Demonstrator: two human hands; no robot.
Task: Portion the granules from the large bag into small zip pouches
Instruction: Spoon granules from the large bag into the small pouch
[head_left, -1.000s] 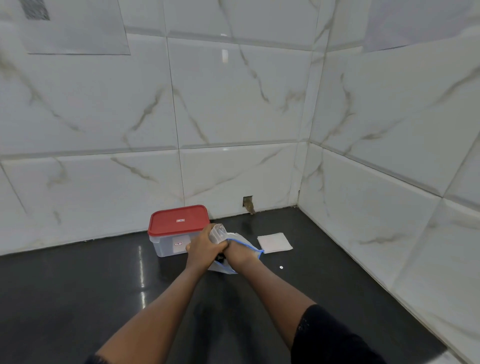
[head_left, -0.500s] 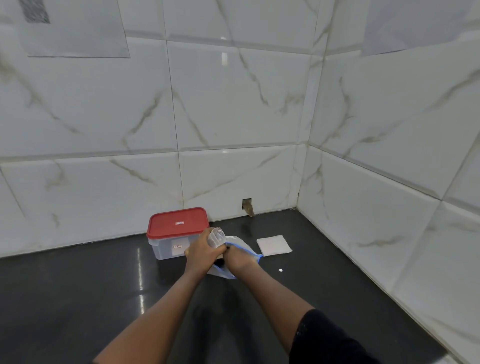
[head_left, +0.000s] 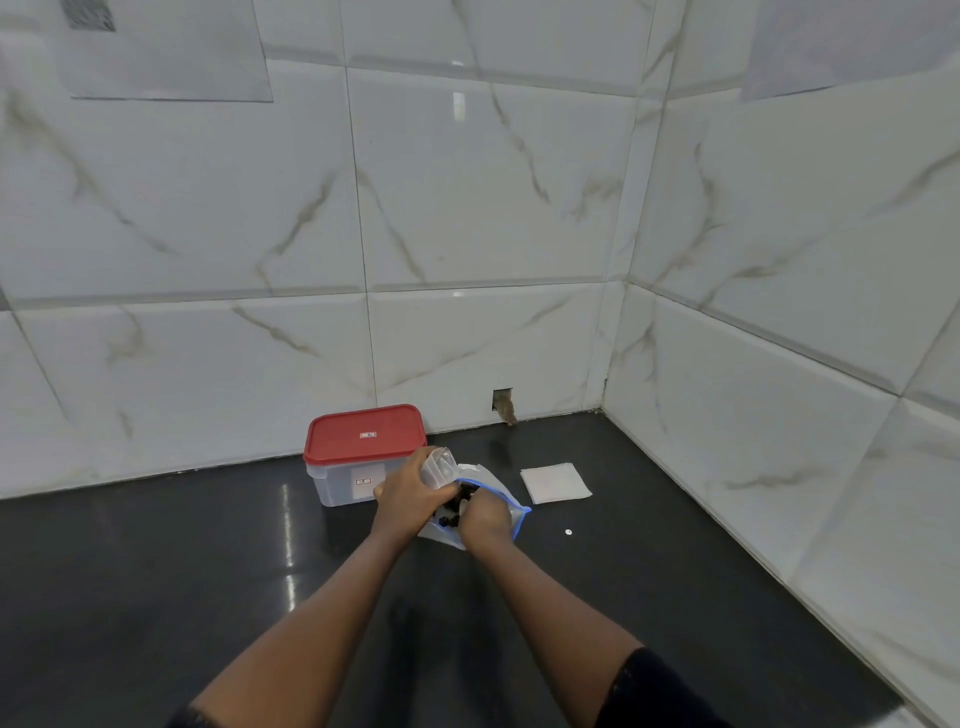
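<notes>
A large clear bag with a blue zip edge lies on the dark counter, with dark granules showing at its mouth. My right hand is curled at the bag's opening, over the granules. My left hand grips a bunch of small clear zip pouches, held upright just left of the bag. What the right fingers hold is hidden.
A clear tub with a red lid stands just behind my left hand, against the tiled wall. A flat white square pouch or paper lies to the right of the bag. A tiny white speck lies on the counter.
My hands have parted slightly, so the dark granules at the bag's mouth now show. The right hand has shifted a little toward me over the bag.
</notes>
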